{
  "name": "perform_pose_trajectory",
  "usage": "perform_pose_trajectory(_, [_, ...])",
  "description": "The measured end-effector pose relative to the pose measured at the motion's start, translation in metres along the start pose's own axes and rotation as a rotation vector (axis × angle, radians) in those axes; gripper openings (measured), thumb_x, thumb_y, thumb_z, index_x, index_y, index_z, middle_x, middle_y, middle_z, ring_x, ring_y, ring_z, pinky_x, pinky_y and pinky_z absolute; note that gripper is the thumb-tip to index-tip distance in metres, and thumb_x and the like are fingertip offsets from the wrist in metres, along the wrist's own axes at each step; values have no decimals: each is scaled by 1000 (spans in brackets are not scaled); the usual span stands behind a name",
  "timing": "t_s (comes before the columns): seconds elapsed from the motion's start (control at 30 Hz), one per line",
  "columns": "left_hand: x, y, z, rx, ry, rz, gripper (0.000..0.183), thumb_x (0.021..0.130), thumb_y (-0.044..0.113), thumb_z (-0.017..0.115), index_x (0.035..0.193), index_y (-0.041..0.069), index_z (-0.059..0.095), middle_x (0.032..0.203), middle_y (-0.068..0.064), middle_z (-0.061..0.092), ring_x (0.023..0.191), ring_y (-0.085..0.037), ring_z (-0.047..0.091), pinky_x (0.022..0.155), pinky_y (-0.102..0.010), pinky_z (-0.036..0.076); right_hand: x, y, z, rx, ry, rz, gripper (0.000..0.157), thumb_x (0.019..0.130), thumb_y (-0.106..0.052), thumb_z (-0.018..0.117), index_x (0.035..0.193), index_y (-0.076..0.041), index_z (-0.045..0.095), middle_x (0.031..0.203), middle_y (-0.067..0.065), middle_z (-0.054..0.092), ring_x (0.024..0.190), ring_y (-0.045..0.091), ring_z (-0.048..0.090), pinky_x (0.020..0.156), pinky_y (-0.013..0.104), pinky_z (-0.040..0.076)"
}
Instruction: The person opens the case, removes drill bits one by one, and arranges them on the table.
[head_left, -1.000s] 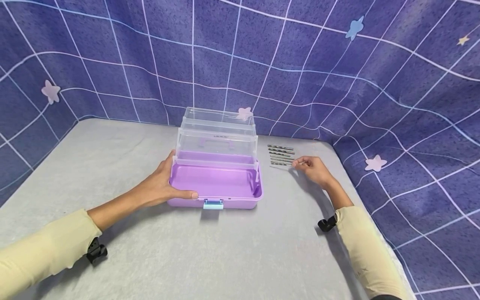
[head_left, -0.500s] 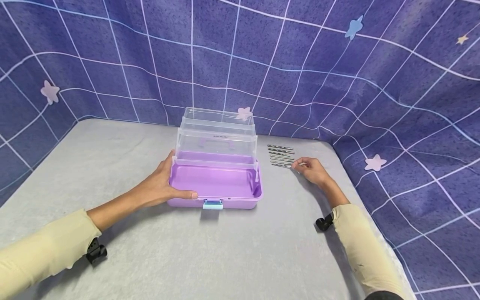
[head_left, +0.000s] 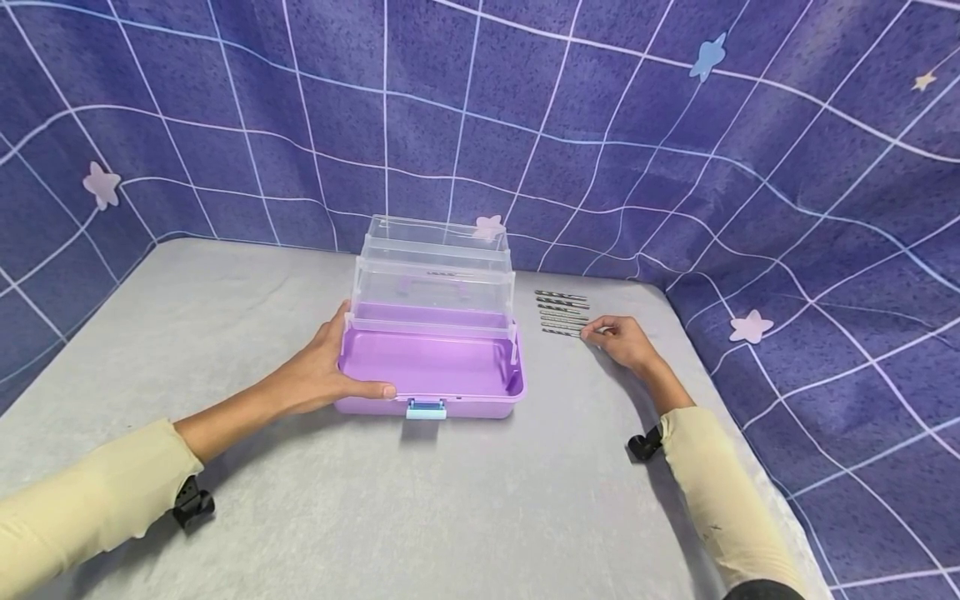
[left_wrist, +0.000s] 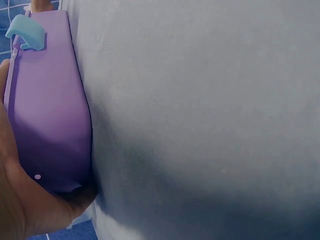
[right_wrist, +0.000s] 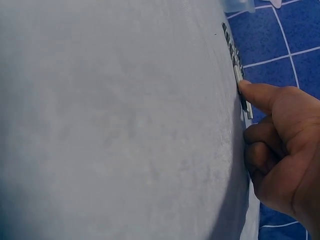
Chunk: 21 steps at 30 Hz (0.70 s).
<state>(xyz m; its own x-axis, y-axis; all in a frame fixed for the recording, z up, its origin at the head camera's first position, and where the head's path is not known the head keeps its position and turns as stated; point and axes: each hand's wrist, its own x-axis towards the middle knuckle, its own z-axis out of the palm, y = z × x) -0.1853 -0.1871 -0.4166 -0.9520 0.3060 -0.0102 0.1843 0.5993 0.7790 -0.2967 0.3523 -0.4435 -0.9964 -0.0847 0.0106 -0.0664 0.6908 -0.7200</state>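
Observation:
A purple tool box (head_left: 480, 407) with clear trays (head_left: 435, 292) raised at its back stands mid-table. My left hand (head_left: 318, 375) grips its left end, the thumb over the front rim and the fingers round the side. To the right of the box lies a row of several metal drill bits (head_left: 562, 306), side by side. My right hand (head_left: 624, 342) pinches the right end of the nearest drill bit (head_left: 558, 332), which lies at the tabletop. In the right wrist view the thumb (right_wrist: 257, 92) touches a bit's shank; the fingertips are partly hidden.
A light blue latch (head_left: 426, 410) sits on the box's front. A small dark thing (head_left: 442, 273) shows through the clear trays. Behind the grey table (head_left: 420, 517), a purple-blue gridded cloth (head_left: 315, 108) with stars hangs at the back and right.
The nearest drill bit has come down to the tabletop, in line with the row. My right hand has shifted slightly left and toward me. My left hand and the box have stayed put.

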Motion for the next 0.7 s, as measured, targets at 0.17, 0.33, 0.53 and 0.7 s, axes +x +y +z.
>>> perform_pose_trajectory(0.17, [1,0,0,-12,2,7,158,77,63,101,182,32,-13,174,-28,34,151,-46,49,122,-83,40,-1,-1,-1,27,3,0,24,105,-18,80,118,2,83,61,-16,46,62,5,38,61,24,34])
perform_pose_trajectory(0.33, [0,-1,0,-13,-1,7,160,77,63,101,182,31,-15,178,-29,28,153,-47,48,123,-83,39,0,-3,-3,46,10,-19,25,105,-19,79,118,2,84,59,-17,39,59,3,33,58,23,31])
perform_pose_trajectory(0.53, [0,-1,0,-4,-1,2,161,77,64,101,181,30,-17,181,-30,24,155,-48,45,124,-84,37,5,-17,-2,58,26,-59,27,106,-22,80,120,0,85,57,-18,38,58,3,33,58,25,31])
perform_pose_trajectory(0.7, [1,-2,0,14,-2,-6,162,77,66,100,181,28,-18,181,-32,23,156,-49,45,123,-84,38,9,-41,2,80,18,-79,27,105,-22,80,120,-1,86,61,-19,45,61,4,35,58,25,32])
